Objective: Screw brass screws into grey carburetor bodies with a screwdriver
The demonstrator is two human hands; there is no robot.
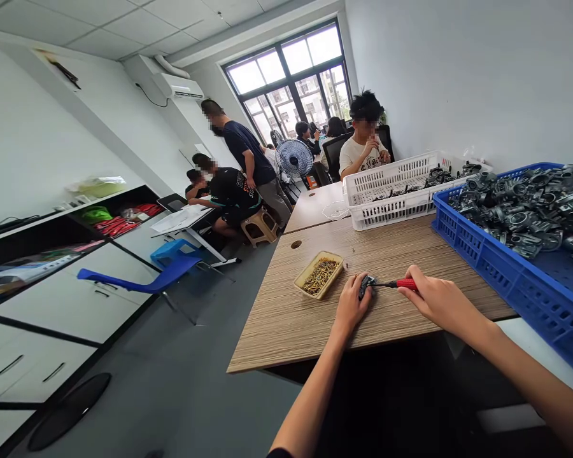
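My left hand (352, 304) is closed around a small dark metal part (367, 286) and rests with it on the wooden table (277, 324). In my right hand (430, 294) is a screwdriver (405, 284) with a red handle, held level. Its dark shaft points left and its tip meets the metal part; the exact contact is too small to make out. Just left of my left hand stands a yellowish tray (298, 287) filled with brass-coloured screws (321, 275). A few loose screws lie on the table beyond it.
A blue crate (477, 254) heaped with metal parts (525, 210) stands at the right. Behind the table's middle is a white basket (386, 213) with similar parts. Across from me sits a person (360, 149). Left are a blue chair (157, 280) and a fan (293, 158).
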